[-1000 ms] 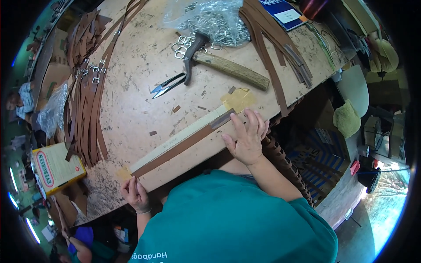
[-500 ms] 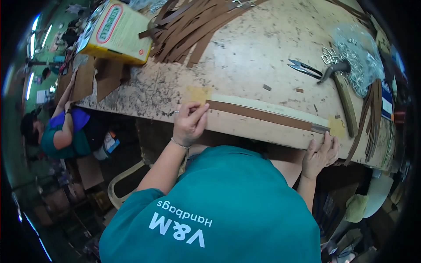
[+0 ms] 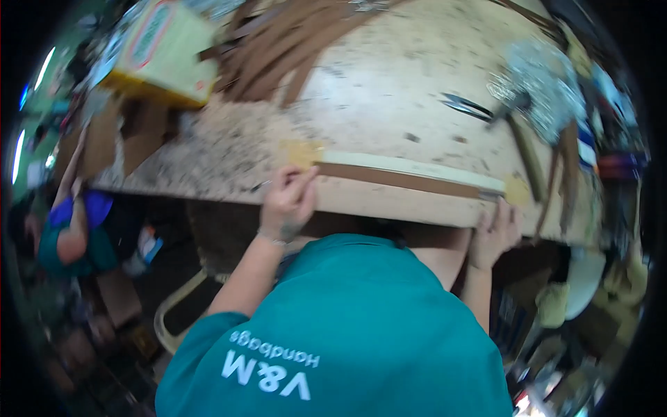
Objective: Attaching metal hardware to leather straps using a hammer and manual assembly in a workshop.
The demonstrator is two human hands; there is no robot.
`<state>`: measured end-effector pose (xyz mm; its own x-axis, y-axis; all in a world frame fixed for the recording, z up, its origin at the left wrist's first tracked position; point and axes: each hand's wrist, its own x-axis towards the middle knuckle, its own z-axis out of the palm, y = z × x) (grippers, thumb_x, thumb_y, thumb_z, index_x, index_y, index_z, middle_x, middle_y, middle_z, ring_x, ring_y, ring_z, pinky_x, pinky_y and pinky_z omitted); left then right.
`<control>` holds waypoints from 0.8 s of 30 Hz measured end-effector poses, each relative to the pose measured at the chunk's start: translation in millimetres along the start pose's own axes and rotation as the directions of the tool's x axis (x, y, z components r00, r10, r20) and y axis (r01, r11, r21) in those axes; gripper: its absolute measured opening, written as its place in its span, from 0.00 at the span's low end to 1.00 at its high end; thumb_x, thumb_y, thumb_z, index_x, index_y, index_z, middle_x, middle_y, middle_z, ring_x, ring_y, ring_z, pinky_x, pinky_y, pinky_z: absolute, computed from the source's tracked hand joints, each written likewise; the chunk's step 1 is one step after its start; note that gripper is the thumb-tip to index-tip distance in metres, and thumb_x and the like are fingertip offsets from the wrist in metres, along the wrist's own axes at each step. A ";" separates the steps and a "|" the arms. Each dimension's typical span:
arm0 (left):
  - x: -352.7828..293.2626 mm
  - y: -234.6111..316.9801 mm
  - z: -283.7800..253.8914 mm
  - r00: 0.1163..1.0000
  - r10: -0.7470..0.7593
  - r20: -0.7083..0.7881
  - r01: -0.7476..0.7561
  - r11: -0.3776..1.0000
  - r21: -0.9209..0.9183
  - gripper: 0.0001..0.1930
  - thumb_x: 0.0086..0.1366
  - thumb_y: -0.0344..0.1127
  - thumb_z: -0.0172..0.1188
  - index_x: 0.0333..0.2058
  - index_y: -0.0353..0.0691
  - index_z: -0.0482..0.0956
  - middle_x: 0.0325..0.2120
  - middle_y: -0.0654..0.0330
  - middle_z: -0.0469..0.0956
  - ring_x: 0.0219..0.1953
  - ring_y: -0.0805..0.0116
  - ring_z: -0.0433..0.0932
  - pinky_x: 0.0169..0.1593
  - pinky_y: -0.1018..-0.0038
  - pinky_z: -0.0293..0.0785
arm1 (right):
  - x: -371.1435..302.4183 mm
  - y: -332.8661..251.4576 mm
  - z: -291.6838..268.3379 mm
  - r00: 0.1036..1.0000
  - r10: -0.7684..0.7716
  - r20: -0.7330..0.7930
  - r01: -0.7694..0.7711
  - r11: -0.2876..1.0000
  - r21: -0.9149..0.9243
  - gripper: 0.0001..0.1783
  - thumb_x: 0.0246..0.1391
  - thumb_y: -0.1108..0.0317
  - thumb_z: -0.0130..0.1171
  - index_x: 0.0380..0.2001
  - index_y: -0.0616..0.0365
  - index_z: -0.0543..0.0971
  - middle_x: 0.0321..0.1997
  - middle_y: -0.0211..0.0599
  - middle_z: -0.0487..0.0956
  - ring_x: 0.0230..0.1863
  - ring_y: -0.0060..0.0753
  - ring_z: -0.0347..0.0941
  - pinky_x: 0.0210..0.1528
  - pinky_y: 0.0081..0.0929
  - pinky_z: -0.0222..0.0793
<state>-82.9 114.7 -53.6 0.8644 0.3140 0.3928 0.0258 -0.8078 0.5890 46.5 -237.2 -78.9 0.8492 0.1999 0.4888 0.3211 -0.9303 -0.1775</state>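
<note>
A long brown leather-like strip point(image 3: 399, 178) lies along the near edge of the table, directly below a pale straight guide strip point(image 3: 410, 169). At its left end, my left hand point(image 3: 290, 201) is closed, thumb and forefinger pinching the tip. My right hand point(image 3: 497, 233) is at the other end, over the table edge, its forefinger touching the strip's greyish tip and its thumb held apart. Yellowish tape patches point(image 3: 303, 151) are stuck at both ends of the guide. The picture is blurred, so fine finger contact is hard to make out.
Thread snips point(image 3: 467, 106), a hammer point(image 3: 526, 156) and a clear bag of metal rings point(image 3: 545, 90) lie at the right. Back left are a yellow-and-cream tin point(image 3: 167, 55) and many brown strips point(image 3: 278, 45). A co-worker point(image 3: 73, 233) works at the far left.
The whole view has shifted, moving the table and its things leftward in the picture, with blur. Both hands stay at the strip's two ends, and the strip keeps its place along the guide.
</note>
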 end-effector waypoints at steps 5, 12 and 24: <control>-5.0 0.0 -10.0 1.000 -0.004 -0.025 0.006 0.997 0.079 0.11 0.53 0.21 0.56 0.37 0.34 0.79 0.32 0.54 0.70 0.31 0.64 0.72 0.34 0.76 0.69 | 8.0 -18.4 3.5 0.997 0.020 0.072 -0.021 1.000 0.018 0.24 0.50 0.49 0.51 0.48 0.48 0.73 0.54 0.50 0.62 0.58 0.52 0.52 0.58 0.50 0.43; -1.4 -1.4 -4.6 0.999 0.047 0.016 -0.048 0.996 0.076 0.11 0.54 0.21 0.56 0.38 0.32 0.78 0.34 0.53 0.69 0.36 0.63 0.70 0.40 0.75 0.68 | 4.1 -17.8 -2.7 0.995 0.091 0.049 -0.092 0.995 0.037 0.24 0.50 0.48 0.49 0.49 0.46 0.72 0.55 0.47 0.61 0.59 0.50 0.50 0.59 0.52 0.38; -0.3 3.8 -5.6 0.998 0.037 0.049 -0.041 0.996 0.074 0.11 0.55 0.22 0.55 0.38 0.32 0.78 0.33 0.53 0.69 0.36 0.63 0.70 0.40 0.74 0.68 | 5.1 -14.8 -2.6 0.992 0.113 0.053 -0.115 0.993 0.032 0.25 0.49 0.47 0.49 0.48 0.46 0.72 0.55 0.45 0.61 0.58 0.50 0.50 0.59 0.53 0.39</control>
<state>-85.9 114.3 -47.6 0.8882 0.2591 0.3794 0.0277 -0.8544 0.5188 45.0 -223.2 -71.5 0.9010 0.1093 0.4198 0.2346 -0.9368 -0.2596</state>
